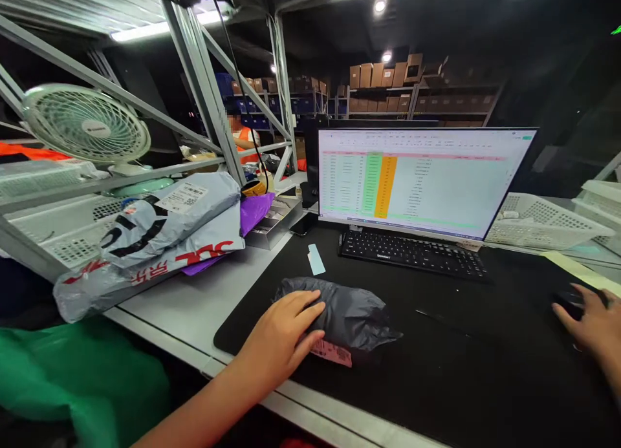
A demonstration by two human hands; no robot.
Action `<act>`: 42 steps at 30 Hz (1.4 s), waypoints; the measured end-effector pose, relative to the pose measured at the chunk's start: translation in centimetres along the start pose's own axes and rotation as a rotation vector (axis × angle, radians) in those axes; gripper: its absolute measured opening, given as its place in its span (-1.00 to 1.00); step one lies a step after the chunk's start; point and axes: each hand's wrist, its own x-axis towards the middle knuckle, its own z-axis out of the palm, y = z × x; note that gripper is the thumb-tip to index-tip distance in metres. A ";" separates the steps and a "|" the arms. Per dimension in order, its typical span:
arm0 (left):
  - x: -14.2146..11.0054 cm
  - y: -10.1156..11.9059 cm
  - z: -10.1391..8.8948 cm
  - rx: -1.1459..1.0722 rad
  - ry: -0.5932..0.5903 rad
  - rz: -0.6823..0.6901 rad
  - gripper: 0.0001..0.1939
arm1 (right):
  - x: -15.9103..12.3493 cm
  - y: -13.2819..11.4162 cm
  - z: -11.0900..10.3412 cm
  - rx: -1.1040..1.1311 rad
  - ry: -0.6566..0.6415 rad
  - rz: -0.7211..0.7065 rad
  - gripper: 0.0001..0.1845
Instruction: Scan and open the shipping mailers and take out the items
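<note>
A dark grey plastic mailer parcel (356, 312) lies on the black desk mat in front of me. My left hand (294, 322) rests over its left end, fingers stretched across the top and thumb apart near the close side. A pink printed label (334, 353) with a barcode sticks out under the parcel's near edge. At the far right, my right hand (594, 319) is curled over a black computer mouse (570, 304). Beyond the parcel are a black keyboard (412, 253) and a monitor (422, 176) showing a spreadsheet with green and orange columns.
Grey and white mailer bags (169, 225) are piled at the left, by a metal tray (276, 225). A phone (305, 224) and a pale blue slip (316, 259) lie near the monitor. A fan (90, 125) stands behind the frame; a white basket (543, 222) is right.
</note>
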 end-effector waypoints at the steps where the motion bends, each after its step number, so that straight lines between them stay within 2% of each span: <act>1: 0.3 -0.2 0.4 -0.016 -0.023 -0.002 -0.71 | -0.1 -2.2 -1.7 -0.009 -0.038 0.001 -0.28; 2: 0.5 -0.4 0.7 -0.035 -0.036 0.004 -0.71 | -0.3 -4.5 -3.2 0.021 -0.089 -0.031 -0.31; 4: 0.6 -0.7 1.1 -0.075 -0.046 0.008 -0.73 | -1.4 -9.3 -5.3 0.211 -0.305 -0.227 -0.38; 6: 0.4 -0.8 1.1 -0.115 -0.052 -0.002 -0.73 | -3.4 -13.1 -5.6 0.401 -0.512 -0.438 -0.42; 7: 0.2 -0.8 0.9 -0.133 -0.051 -0.009 -0.73 | -4.7 -14.4 -5.3 0.455 -0.571 -0.511 -0.42; 9: -0.4 -0.6 0.6 -0.164 -0.030 -0.038 -0.73 | -7.3 -15.7 -4.0 0.480 -0.600 -0.578 -0.42; 11: -1.0 -0.4 0.4 -0.199 0.029 -0.075 -0.76 | -9.1 -15.6 -2.9 0.465 -0.591 -0.575 -0.52; 13: -1.6 0.0 0.4 -0.234 0.105 -0.103 -0.81 | -9.4 -15.2 -2.6 0.449 -0.604 -0.572 -0.63; 15: -2.2 0.6 0.7 -0.217 0.176 -0.108 -0.84 | -8.5 -15.5 -3.7 0.407 -0.577 -0.557 -0.64; 17: -2.6 1.3 1.3 -0.123 0.233 -0.098 -0.80 | -7.0 -17.3 -6.2 0.373 -0.512 -0.525 -0.58; 19: -2.8 2.2 1.8 -0.001 0.282 -0.091 -0.76 | -5.6 -20.8 -9.8 0.394 -0.470 -0.546 -0.53; 20: -2.8 2.6 2.1 0.044 0.300 -0.091 -0.76 | -5.1 -23.1 -11.8 0.427 -0.468 -0.607 -0.53; 23: -2.7 3.6 2.7 0.096 0.352 -0.086 -0.79 | -4.6 -31.8 -17.3 0.472 -0.410 -0.981 -0.60; 26: -2.7 4.1 3.2 0.134 0.417 -0.086 -0.80 | -5.0 -40.1 -21.3 0.270 -0.373 -1.307 -0.64; 28: -2.8 4.2 3.3 0.155 0.430 -0.100 -0.80 | -5.2 -43.4 -23.2 0.138 -0.419 -1.429 -0.65; 29: -2.8 4.2 3.3 0.157 0.431 -0.107 -0.80 | -5.0 -44.0 -24.0 0.082 -0.465 -1.451 -0.67; 30: -2.9 4.2 3.3 0.152 0.425 -0.110 -0.81 | -4.7 -43.8 -24.6 0.028 -0.516 -1.447 -0.68; 32: -3.0 4.1 3.2 0.139 0.415 -0.101 -0.80 | -3.7 -40.9 -25.3 -0.078 -0.610 -1.354 -0.69; 35: -2.8 3.7 2.9 0.124 0.405 -0.060 -0.79 | -1.9 -33.0 -24.1 -0.128 -0.757 -1.115 -0.73; 37: -2.3 3.5 2.4 0.102 0.370 -0.050 -0.84 | -1.5 -27.4 -21.8 0.024 -0.842 -0.985 -0.71; 39: -1.5 3.3 1.9 0.048 0.306 -0.063 -0.94 | -2.1 -23.0 -18.5 0.144 -0.864 -0.820 -0.65; 41: -0.5 3.2 1.4 -0.019 0.235 -0.088 -0.96 | -3.4 -20.2 -14.5 0.247 -0.873 -0.616 -0.52; 42: 0.0 3.2 1.2 -0.040 0.194 -0.105 -0.90 | -4.1 -19.3 -12.5 0.287 -0.874 -0.530 -0.46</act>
